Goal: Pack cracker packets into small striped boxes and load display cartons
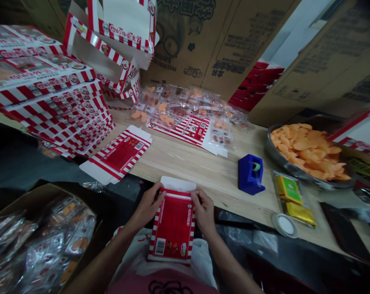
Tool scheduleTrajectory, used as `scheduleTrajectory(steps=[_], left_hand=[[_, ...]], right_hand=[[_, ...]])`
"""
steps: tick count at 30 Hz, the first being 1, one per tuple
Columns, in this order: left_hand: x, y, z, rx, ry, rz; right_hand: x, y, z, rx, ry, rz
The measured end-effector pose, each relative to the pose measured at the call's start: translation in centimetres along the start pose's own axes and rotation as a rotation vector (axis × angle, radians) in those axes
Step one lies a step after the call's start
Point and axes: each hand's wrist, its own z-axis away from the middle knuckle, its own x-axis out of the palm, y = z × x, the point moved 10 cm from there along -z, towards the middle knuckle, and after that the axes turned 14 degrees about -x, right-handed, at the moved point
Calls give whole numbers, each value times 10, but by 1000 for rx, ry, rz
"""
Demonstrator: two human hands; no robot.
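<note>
A red-and-white striped carton (173, 224) hangs between my hands at the table's front edge, its white end flap (178, 183) pointing away from me. My left hand (150, 204) pinches the carton's upper left corner. At the upper right corner, my right hand (203, 206) grips it between thumb and fingers. Some clear plastic shows at the carton's mouth; what is inside is hidden. Two flat cartons lie beyond: one (120, 153) to the left and another (185, 128) under several clear packets (160, 106) with orange pieces.
Stacked striped boxes (59, 94) fill the left side. Below them a cardboard box (91, 241) holds many clear packets. A blue tape dispenser (251, 173), a metal bowl (269, 143) of orange pieces, a white cup (284, 225) and a dark phone-like slab (346, 230) stand rightward.
</note>
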Motion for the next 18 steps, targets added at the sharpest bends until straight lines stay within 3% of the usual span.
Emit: scheduleTrajectory(steps=[2,5,8,14,18], left_hand=[[-8,3,-1,21,42,161],[-15,-5,-4,-58,90,433],[-16,-5,-6,-95,86,526],[-8,19,-4,57,-123,212],[-13,19,-3,57,-57,134]], right_hand=[[-2,-1,-1,4,48,-18],[-4,3,-4,47,137,-160],[4,7,-8,92,50,-227],[8,3,-12,62,-187,-255],[10,1,-11,99,-239,-235]])
